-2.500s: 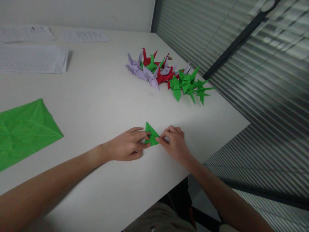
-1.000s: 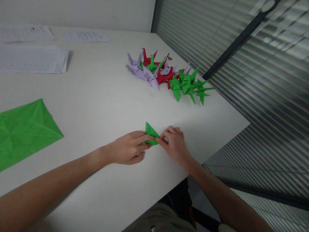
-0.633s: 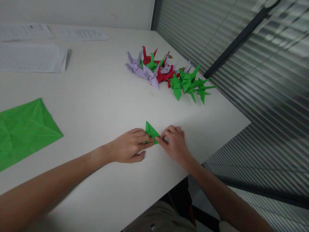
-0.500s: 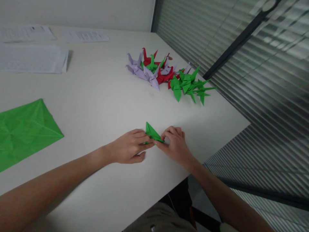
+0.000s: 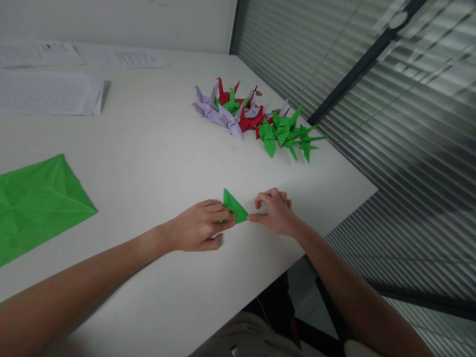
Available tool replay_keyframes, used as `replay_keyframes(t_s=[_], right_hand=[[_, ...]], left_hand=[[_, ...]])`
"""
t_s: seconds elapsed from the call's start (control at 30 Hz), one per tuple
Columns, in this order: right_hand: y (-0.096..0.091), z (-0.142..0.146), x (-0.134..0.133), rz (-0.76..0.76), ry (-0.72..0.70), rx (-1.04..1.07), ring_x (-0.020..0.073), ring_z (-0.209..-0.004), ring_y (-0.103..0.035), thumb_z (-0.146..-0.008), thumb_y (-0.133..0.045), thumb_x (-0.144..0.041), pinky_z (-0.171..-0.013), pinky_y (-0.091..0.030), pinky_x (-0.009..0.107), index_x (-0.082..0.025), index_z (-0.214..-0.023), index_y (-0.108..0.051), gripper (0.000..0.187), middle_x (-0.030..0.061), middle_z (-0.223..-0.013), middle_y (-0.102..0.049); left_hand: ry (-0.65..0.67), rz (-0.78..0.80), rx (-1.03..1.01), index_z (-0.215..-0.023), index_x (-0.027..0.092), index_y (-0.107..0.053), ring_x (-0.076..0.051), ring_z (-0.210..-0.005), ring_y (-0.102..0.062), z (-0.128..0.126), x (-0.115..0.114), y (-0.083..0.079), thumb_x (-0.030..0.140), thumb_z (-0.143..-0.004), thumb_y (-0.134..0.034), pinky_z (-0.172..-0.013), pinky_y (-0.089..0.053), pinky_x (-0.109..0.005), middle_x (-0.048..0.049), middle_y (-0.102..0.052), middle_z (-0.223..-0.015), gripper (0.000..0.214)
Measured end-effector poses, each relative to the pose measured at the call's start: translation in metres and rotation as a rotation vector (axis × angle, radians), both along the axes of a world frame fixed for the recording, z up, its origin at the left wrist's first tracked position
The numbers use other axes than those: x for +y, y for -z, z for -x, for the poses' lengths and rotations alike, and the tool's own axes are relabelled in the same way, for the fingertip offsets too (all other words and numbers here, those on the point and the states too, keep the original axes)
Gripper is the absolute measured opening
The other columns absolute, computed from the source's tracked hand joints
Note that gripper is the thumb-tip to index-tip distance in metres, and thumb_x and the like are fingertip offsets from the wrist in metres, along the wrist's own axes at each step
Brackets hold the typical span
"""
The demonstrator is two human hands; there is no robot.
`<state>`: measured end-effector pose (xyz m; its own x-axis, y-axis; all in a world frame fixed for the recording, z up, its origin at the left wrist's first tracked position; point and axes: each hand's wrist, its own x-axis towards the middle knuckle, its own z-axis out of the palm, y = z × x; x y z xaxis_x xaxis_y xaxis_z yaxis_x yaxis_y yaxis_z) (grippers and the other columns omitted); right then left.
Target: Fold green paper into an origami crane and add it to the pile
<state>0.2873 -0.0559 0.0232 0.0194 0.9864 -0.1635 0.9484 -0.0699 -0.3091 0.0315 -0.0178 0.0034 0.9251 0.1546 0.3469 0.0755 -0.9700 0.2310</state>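
A small folded green origami paper (image 5: 238, 212) lies flat on the white table, pointed at its top and right ends. My left hand (image 5: 201, 225) rests on its left side, fingers stretched out and pressing it down, with the thumb apart on the table. At the right tip, the thumb of my right hand (image 5: 277, 213) touches the paper. Its index finger is curled and lifted away from the thumb, so that hand is open. The left fingers cover the paper's left part.
Several folded paper cranes (image 5: 253, 116) in lilac, red and green are grouped towards the back right. A large creased green sheet (image 5: 40, 206) lies at the left. Printed papers (image 5: 48, 91) are at the back left. Window blinds (image 5: 357, 109) border the table's right side.
My right index finger has lifted off the folded paper and the right hand has shifted slightly right. The paper's right part now lies flatter and shows more. My left hand stays in place.
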Motion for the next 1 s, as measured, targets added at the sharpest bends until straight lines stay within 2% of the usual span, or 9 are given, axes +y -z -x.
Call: replay_keyframes(t_s=[0.1, 0.17, 0.23, 0.3, 0.37, 0.53, 0.77, 0.9, 1.0], right_hand=[[-0.002, -0.015, -0.001, 0.003, -0.021, 0.037, 0.0321, -0.106, -0.051, -0.072, -0.077, -0.03, -0.09, -0.041, 0.051, -0.025, -0.082, -0.066, 0.016, 0.0076, -0.101, -0.058], [-0.004, -0.02, -0.007, -0.067, -0.139, 0.162, 0.027, -0.101, -0.055, -0.082, -0.064, -0.023, -0.092, -0.042, 0.048, -0.025, -0.088, -0.068, 0.007, 0.0061, -0.096, -0.062], [-0.005, -0.018, -0.017, -0.21, -0.296, 0.287, 0.0229, -0.101, -0.057, -0.09, -0.053, -0.021, -0.095, -0.044, 0.043, -0.023, -0.105, -0.067, 0.02, 0.0071, -0.101, -0.063], [-0.005, -0.009, -0.029, -0.331, -0.408, 0.228, 0.025, -0.113, -0.052, -0.093, -0.054, -0.029, -0.1, -0.041, 0.044, -0.021, -0.123, -0.062, 0.032, 0.0105, -0.116, -0.06], [-0.004, -0.001, -0.039, -0.317, -0.512, 0.093, 0.0305, -0.123, -0.044, -0.09, -0.061, -0.038, -0.105, -0.036, 0.05, -0.022, -0.123, -0.065, 0.036, 0.0108, -0.129, -0.056], [0.004, 0.0, -0.049, -0.338, -0.442, -0.021, 0.0329, -0.133, -0.035, -0.094, -0.057, -0.034, -0.107, -0.031, 0.052, -0.028, -0.112, -0.072, 0.025, 0.0076, -0.126, -0.059], [0.006, 0.016, -0.028, -0.362, -0.355, 0.171, 0.0248, -0.106, -0.055, -0.086, -0.068, -0.033, -0.097, -0.04, 0.044, -0.024, -0.104, -0.072, 0.02, 0.0077, -0.106, -0.065], [0.009, 0.031, -0.015, -0.286, -0.332, 0.306, 0.0234, -0.099, -0.055, -0.079, -0.074, -0.023, -0.091, -0.043, 0.042, -0.022, -0.097, -0.068, 0.019, 0.006, -0.1, -0.064], [0.006, 0.035, -0.008, -0.252, -0.334, 0.463, 0.0202, -0.093, -0.056, -0.079, -0.072, -0.019, -0.087, -0.044, 0.038, -0.021, -0.08, -0.062, 0.011, 0.003, -0.091, -0.065]], left_hand=[[0.001, -0.011, -0.005, -0.129, 0.011, -0.055, -0.028, -0.107, -0.058, 0.0, 0.001, 0.001, 0.023, -0.091, -0.046, -0.098, -0.046, -0.044, -0.0137, -0.065, -0.115, 0.04], [0.0, -0.009, -0.006, -0.128, 0.011, -0.056, -0.027, -0.107, -0.058, 0.0, 0.001, 0.001, 0.022, -0.091, -0.046, -0.098, -0.046, -0.044, -0.0137, -0.065, -0.115, 0.04], [0.002, -0.003, 0.004, -0.129, 0.01, -0.056, -0.028, -0.107, -0.058, 0.0, 0.0, 0.0, 0.022, -0.091, -0.046, -0.099, -0.046, -0.044, -0.0139, -0.065, -0.115, 0.041], [0.005, 0.005, 0.017, -0.13, 0.01, -0.055, -0.028, -0.107, -0.058, 0.0, 0.0, 0.0, 0.022, -0.091, -0.047, -0.099, -0.046, -0.045, -0.0141, -0.065, -0.117, 0.042], [0.002, 0.013, 0.019, -0.132, 0.011, -0.054, -0.028, -0.109, -0.057, 0.002, 0.0, 0.001, 0.023, -0.091, -0.048, -0.1, -0.045, -0.045, -0.0147, -0.064, -0.119, 0.043], [0.041, 0.051, -0.03, -0.131, 0.011, -0.055, -0.027, -0.123, -0.055, 0.009, 0.003, 0.004, 0.024, -0.093, -0.049, -0.109, -0.041, -0.045, -0.0156, -0.061, -0.132, 0.041], [0.066, 0.08, -0.038, -0.126, 0.013, -0.06, -0.027, -0.129, -0.053, 0.013, 0.004, 0.001, 0.025, -0.09, -0.055, -0.111, -0.041, -0.047, -0.0152, -0.058, -0.137, 0.039], [0.021, 0.101, -0.086, -0.136, 0.013, -0.05, -0.025, -0.129, -0.051, 0.012, 0.001, 0.0, 0.023, -0.09, -0.054, -0.11, -0.041, -0.046, -0.0178, -0.053, -0.139, 0.047], [-0.103, 0.132, -0.115, -0.147, 0.015, -0.033, -0.03, -0.137, -0.041, 0.014, 0.001, -0.001, 0.033, -0.086, -0.063, -0.113, -0.032, -0.054, -0.0208, -0.045, -0.146, 0.071]])
